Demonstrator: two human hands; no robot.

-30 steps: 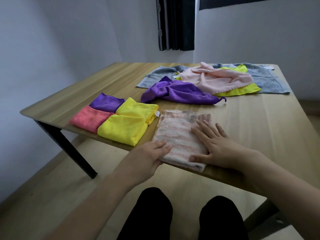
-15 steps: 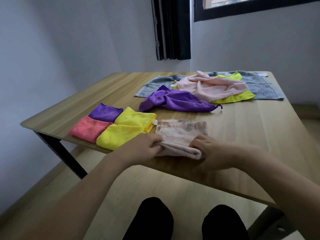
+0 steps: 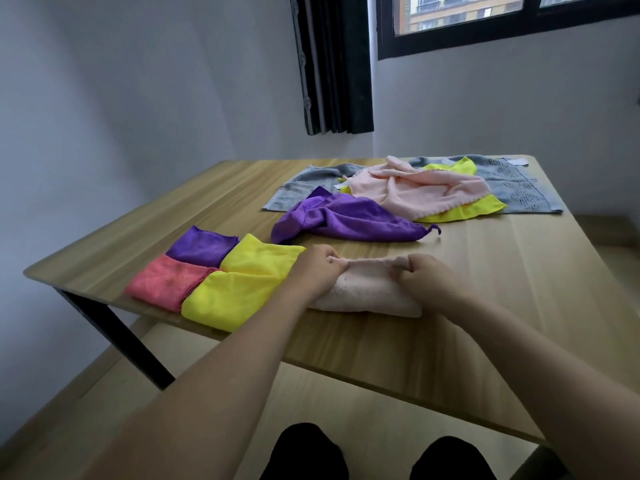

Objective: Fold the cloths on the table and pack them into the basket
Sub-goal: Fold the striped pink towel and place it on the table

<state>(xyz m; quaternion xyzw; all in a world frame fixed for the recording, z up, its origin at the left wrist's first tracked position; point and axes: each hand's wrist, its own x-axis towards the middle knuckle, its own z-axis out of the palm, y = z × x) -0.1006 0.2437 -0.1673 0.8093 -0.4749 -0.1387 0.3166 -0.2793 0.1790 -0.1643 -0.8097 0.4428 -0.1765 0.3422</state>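
On the wooden counter [image 3: 485, 289], our left hand [image 3: 313, 268] and right hand [image 3: 420, 277] pinch the pale pink cloth [image 3: 367, 292] near the front edge; four folded cloths [image 3: 221, 271] lie just left, a loose cloth pile [image 3: 415, 192] behind.

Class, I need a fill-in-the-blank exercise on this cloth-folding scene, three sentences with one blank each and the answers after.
1. Both hands, left hand and right hand, grip the pale ____ cloth.
2. Beside the left hand lie ____ folded cloths.
3. The unfolded purple cloth lies nearest the ____ towel pile.

Missing words: pink; four; grey
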